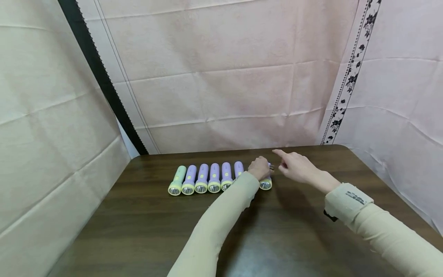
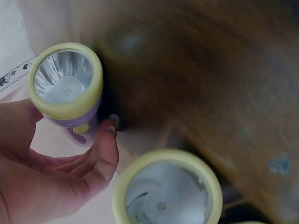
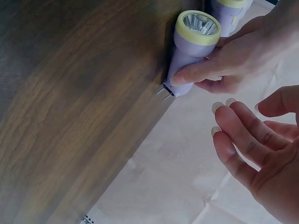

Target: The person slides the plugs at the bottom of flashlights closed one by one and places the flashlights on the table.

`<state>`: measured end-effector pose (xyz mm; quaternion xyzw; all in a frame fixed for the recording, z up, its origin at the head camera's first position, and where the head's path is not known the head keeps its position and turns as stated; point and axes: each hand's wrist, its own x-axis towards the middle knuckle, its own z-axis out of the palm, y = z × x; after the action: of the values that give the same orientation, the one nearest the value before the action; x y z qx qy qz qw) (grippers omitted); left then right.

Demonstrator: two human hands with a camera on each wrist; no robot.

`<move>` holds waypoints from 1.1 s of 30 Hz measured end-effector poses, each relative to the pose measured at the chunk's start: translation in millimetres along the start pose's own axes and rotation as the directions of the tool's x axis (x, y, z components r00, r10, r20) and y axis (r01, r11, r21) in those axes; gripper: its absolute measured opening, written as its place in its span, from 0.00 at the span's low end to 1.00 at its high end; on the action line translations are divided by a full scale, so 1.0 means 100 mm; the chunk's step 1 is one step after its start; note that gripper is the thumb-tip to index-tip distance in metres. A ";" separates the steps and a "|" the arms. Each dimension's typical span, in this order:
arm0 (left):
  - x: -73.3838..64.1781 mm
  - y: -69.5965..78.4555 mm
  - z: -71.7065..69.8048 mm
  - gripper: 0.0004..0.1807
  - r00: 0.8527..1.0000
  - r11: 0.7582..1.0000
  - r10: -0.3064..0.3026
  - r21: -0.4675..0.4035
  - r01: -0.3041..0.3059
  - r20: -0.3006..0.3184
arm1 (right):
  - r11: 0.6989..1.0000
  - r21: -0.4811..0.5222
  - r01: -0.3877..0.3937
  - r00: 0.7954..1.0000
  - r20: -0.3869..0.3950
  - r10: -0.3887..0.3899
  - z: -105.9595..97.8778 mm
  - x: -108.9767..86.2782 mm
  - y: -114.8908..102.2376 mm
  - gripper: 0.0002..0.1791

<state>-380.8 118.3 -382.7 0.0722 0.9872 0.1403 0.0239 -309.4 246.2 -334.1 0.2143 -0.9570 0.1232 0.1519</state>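
My left hand point(image 1: 258, 168) grips a purple flashlight point(image 1: 265, 184) with a pale yellow head at the right end of a row. In the right wrist view, the left thumb lies along the body of this flashlight point(image 3: 187, 51), and two metal plug prongs point(image 3: 163, 91) stick out of its tail. The left wrist view shows its reflector point(image 2: 67, 77) facing the camera, with fingers on both sides. Just to the right, my right hand point(image 1: 295, 166) hovers with its index finger extended and holds nothing. Its fingers point(image 3: 247, 135) are loosely bent in the right wrist view.
Left of the held flashlight, several purple flashlights point(image 1: 214, 177) and one green flashlight point(image 1: 177, 180) lie side by side, heads toward me. They lie on a dark wooden table point(image 1: 145, 231). Pale cloth point(image 1: 221, 77) hangs behind the table and on both sides.
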 end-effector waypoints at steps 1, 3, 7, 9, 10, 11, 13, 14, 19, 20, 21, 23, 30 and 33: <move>0.01 -0.01 0.00 0.31 1.000 1.000 0.004 -0.012 -0.004 0.000 | 1.000 0.000 0.002 1.000 0.000 -0.002 0.00 0.00 0.01 0.31; 0.01 -0.04 -0.02 0.30 1.000 0.999 0.021 -0.031 -0.021 0.005 | 1.000 0.004 0.008 1.000 -0.001 -0.008 0.01 -0.01 0.03 0.31; 0.01 -0.11 -0.02 0.26 0.999 0.996 0.051 -0.073 -0.050 0.011 | 1.000 0.011 0.004 1.000 -0.008 -0.004 0.06 -0.04 0.06 0.30; -0.01 -0.14 -0.06 0.24 0.998 0.992 0.063 -0.105 -0.062 0.004 | 1.000 0.010 0.004 1.000 -0.019 -0.004 0.07 -0.04 0.07 0.30; -0.01 -0.15 -0.09 0.23 0.998 0.990 0.067 -0.121 -0.067 -0.004 | 1.000 0.009 0.003 1.000 -0.025 -0.003 0.07 -0.03 0.07 0.30; -0.03 -0.15 -0.13 0.22 0.997 0.988 0.071 -0.135 -0.072 -0.013 | 1.000 0.007 0.005 0.999 -0.032 -0.005 0.07 -0.02 0.07 0.30; -0.05 -0.17 -0.21 0.20 0.996 0.983 0.080 -0.162 -0.085 -0.034 | 1.000 0.007 0.011 0.999 -0.044 -0.011 0.05 -0.01 0.06 0.30; -0.07 -0.18 -0.26 0.19 0.995 0.980 0.089 -0.174 -0.096 -0.049 | 1.000 0.008 0.015 0.999 -0.050 -0.015 0.03 0.00 0.05 0.30; -0.09 -0.23 -0.46 0.18 0.987 0.970 0.131 -0.194 -0.148 -0.097 | 1.000 -0.001 0.024 0.998 -0.066 -0.024 -0.05 0.05 0.03 0.29; -0.10 -0.24 -0.50 0.18 0.983 0.966 0.147 -0.196 -0.166 -0.107 | 1.000 -0.003 0.028 0.997 -0.071 -0.029 -0.06 0.06 0.03 0.29; -0.10 -0.26 -0.52 0.18 0.979 0.960 0.164 -0.207 -0.186 -0.119 | 1.000 -0.007 0.031 0.997 -0.077 -0.031 -0.06 0.07 0.02 0.29; -0.09 -0.29 -0.57 0.20 0.967 0.945 0.208 -0.226 -0.238 -0.148 | 0.999 -0.005 0.043 0.995 -0.092 -0.043 -0.07 0.07 0.02 0.29; -0.07 -0.45 -0.53 0.21 0.928 0.902 0.314 -0.242 -0.358 -0.201 | 0.999 0.005 0.051 0.995 -0.081 -0.051 0.01 0.06 -0.01 0.30; -0.07 -0.50 -0.49 0.20 0.927 0.904 0.313 -0.233 -0.358 -0.206 | 0.998 0.007 0.055 0.996 -0.067 -0.054 0.05 0.05 -0.03 0.30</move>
<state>-384.5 56.3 -349.3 0.2257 0.9305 0.2791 -0.0724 -313.6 240.5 -336.6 0.2369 -0.9446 0.1305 0.1859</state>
